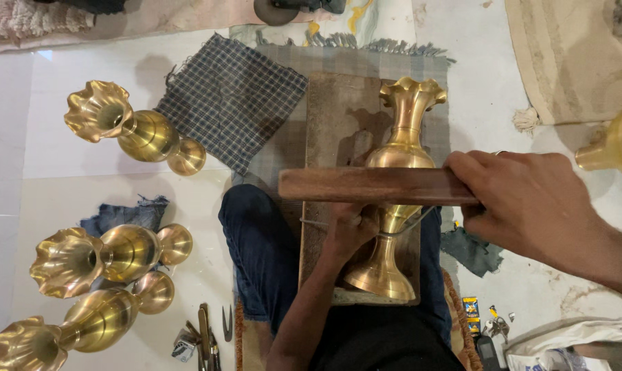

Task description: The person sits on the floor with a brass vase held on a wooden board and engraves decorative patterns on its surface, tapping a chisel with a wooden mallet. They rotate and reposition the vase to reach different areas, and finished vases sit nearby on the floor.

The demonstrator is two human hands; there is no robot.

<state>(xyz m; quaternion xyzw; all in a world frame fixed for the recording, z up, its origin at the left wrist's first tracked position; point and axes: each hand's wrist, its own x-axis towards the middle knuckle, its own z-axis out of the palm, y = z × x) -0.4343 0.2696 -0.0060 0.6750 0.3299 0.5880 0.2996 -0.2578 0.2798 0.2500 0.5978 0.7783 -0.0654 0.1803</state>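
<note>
The left hand (349, 233) is pinning the brass vase (393, 199) by its narrow stem on the board (331, 124) (mid-scene); the right hand (524, 199) is gripping the wooden bat (373, 185) across it; steadying firmly, stroking level is probably serving best.

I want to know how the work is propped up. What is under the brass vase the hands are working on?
The brass vase lies on a worn wooden board resting across the person's lap. The wooden bar and left hand cover its middle, hiding the contact there.
</note>
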